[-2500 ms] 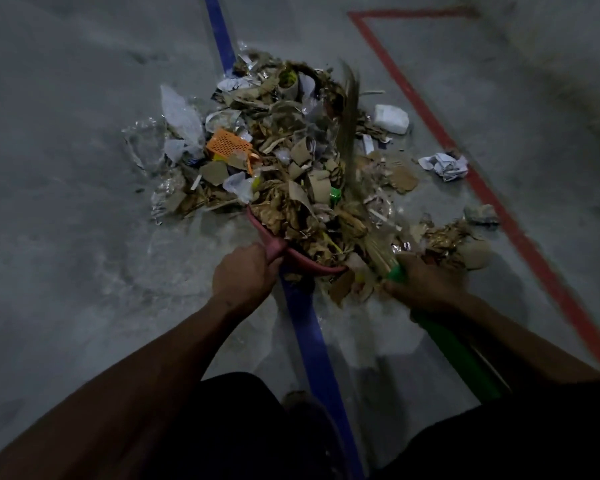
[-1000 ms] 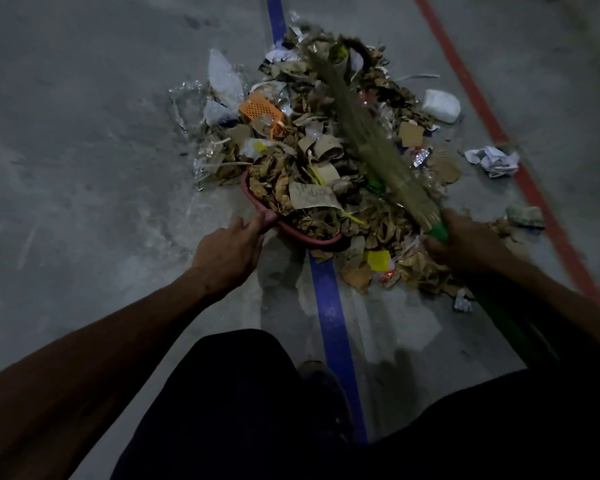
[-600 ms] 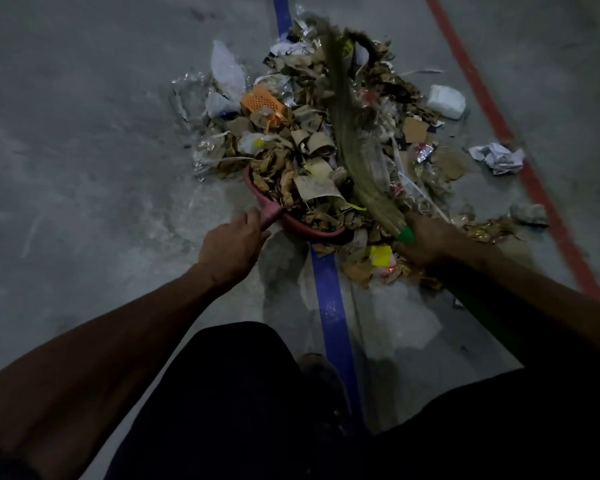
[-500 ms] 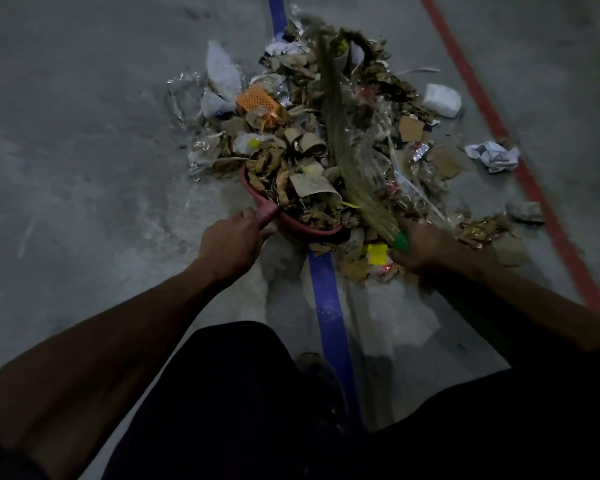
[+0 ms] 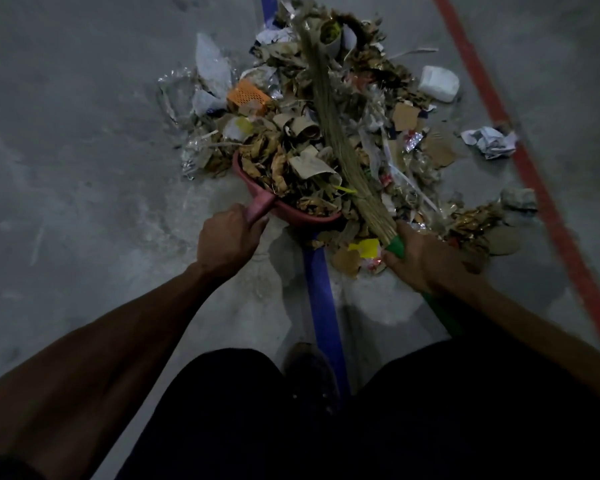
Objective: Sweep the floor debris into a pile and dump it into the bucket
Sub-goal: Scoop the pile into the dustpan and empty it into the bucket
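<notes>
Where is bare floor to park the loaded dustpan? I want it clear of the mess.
Bare concrete lies left of the debris pile and dustpan, beside the left hand. Between blue line and red line it is crowded with scraps.

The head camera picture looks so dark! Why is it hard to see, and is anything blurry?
In the head view the light is dim: the arms and dark clothing at the bottom nearly vanish, while the debris pile shows better. The red floor line smears at the right edge, and the straight blue floor line looks slightly bent by the wide lens.

Left hand [image 5: 227, 242] grips dustpan [image 5: 291, 216]; right hand [image 5: 426, 258] lays broom [image 5: 329, 109] across debris [image 5: 291, 150]
</notes>
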Available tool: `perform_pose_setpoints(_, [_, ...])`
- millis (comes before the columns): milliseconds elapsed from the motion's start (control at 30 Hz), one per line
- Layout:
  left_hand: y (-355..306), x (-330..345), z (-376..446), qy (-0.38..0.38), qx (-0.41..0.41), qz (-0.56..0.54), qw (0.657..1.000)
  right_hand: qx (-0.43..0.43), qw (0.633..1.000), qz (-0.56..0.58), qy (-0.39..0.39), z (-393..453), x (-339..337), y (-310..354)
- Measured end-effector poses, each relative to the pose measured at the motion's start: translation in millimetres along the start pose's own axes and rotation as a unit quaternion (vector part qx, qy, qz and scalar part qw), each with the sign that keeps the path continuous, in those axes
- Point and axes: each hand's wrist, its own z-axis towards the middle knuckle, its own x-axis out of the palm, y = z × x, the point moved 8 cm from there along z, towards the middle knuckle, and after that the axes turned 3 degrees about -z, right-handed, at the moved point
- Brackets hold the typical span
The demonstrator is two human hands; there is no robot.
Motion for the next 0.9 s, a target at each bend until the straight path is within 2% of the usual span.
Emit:
perform_pose_setpoints(133, [-27.7,-51.2,-4.5,0.002,-0.010,0.006,1.000,0.008,1.000,0.017,-0.010,-25.6,-52.8,7.0])
perform_pose_setpoints(267, [-65.0,-124.1,-11.2,0.004,-0.012,-0.006,1.000,0.040,0.998,0.041,0.019,-59.1,-120.5,11.2])
perform_pose_setpoints(533, [-169.8,-315.2,-31.7,-0.007,-0.018,-0.029,0.999,0.091,0.990,0.095,0.052,-146.7,-315.0,31.5])
perform_pose_setpoints(700, [-223.7,-435.5,-54.4,-0.012,-0.018,-0.022,1.000,0.075,0.988,0.128,0.043,-211.1,-428.9,49.9])
perform_pose_setpoints(900, [-247.2,-531.7,-93.2,-0.020,-0.016,-0.012,1.000,0.062,0.991,0.115,0.029,-278.3,-508.9,68.0])
